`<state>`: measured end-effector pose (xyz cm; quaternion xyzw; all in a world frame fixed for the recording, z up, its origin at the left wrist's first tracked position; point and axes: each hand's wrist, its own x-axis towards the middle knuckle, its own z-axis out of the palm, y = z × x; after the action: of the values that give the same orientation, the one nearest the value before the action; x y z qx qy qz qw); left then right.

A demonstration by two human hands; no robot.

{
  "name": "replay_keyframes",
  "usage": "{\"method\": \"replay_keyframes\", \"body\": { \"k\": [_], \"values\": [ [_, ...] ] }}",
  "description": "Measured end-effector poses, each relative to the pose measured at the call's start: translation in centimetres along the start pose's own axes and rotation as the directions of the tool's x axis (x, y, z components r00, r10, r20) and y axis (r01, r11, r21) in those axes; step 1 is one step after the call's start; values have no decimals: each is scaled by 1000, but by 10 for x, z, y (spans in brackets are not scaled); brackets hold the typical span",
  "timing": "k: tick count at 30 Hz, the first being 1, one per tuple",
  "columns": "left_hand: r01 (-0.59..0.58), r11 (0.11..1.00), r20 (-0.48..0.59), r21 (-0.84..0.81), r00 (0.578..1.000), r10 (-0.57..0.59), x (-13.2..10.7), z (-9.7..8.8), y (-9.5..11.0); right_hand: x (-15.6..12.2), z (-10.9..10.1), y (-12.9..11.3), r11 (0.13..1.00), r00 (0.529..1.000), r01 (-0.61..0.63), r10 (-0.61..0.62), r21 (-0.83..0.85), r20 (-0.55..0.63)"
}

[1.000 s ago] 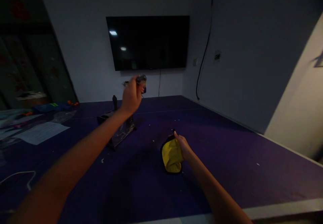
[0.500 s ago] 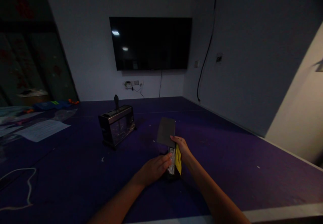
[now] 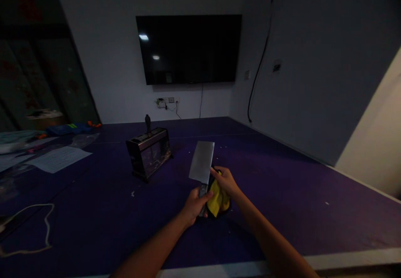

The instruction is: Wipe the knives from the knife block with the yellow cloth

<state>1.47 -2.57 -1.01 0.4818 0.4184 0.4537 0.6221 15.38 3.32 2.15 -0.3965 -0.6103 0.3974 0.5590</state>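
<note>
My left hand (image 3: pixel 196 205) is closed round the handle of a cleaver (image 3: pixel 202 161), whose broad grey blade points up and away from me above the purple table (image 3: pixel 282 194). My right hand (image 3: pixel 226 181) grips a yellow cloth (image 3: pixel 218 200) right beside the base of the blade, fingers bent over it. A dark knife block (image 3: pixel 149 151) with clear sides stands on the table behind and to the left, with one dark handle sticking up from it.
Papers (image 3: pixel 59 159) and plastic bags lie at the far left. A white cord (image 3: pixel 31 232) loops near the left front. A dark screen (image 3: pixel 189 48) hangs on the wall ahead. The table's pale front edge (image 3: pixel 344 257) runs along the bottom right.
My left hand came down from above the knife block to the cloth, bringing the cleaver. The blade now stands more upright and catches light, and my right hand has bunched the cloth against it.
</note>
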Motion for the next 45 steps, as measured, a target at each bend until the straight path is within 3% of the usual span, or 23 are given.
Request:
{"method": "replay_keyframes", "body": {
  "k": [2,4,7,10,12,15,20,24,26,29,32,35,38,40,42,45],
  "values": [
    [-59,998,-60,-22,997,57,4,-3,1,6,-10,2,999,981,35,-27,38,-193],
    [-108,994,-83,-34,991,105,9,-9,3,14,-23,6,980,928,97,-26,174,-371],
    [-147,989,-109,0,983,146,14,-20,8,23,-41,13,908,851,205,20,366,-525],
    [-156,986,-133,51,978,161,16,-28,8,26,-49,17,916,782,263,-19,302,-624],
    [-145,987,-130,73,980,153,17,-30,5,24,-50,17,948,764,263,-89,182,-639],
    [-103,989,-106,105,988,114,19,-30,1,22,-46,17,960,783,264,-157,94,-602],
    [-77,985,-61,156,994,87,22,-29,-5,25,-40,25,967,856,200,-94,159,-508],
    [-88,978,-34,191,995,96,23,-30,-8,26,-41,39,997,832,60,-76,-47,-550],
    [-103,973,-24,205,994,111,24,-30,-9,26,-43,43,967,804,-21,-134,-253,-579],
    [-126,968,-5,215,991,130,24,-30,-10,22,-49,40,841,806,-116,-231,-528,-545],
    [-136,966,2,221,990,139,23,-30,-9,18,-52,31,766,803,-211,-219,-607,-555],
    [-126,967,-17,221,991,133,22,-30,-8,15,-50,21,756,776,-209,-258,-621,-576],
    [-110,971,-35,211,992,120,23,-30,-8,11,-41,15,743,770,-4,-424,-669,-476],
    [-106,974,-44,200,992,118,23,-30,-8,6,-33,13,669,778,260,-572,-696,-259],
    [-107,977,-40,184,992,116,23,-30,-7,1,-22,12,548,751,502,-660,-669,23],
    [-118,980,-17,158,992,122,21,-29,-5,-6,-5,12,439,710,661,-627,-609,319]
  ]
}}
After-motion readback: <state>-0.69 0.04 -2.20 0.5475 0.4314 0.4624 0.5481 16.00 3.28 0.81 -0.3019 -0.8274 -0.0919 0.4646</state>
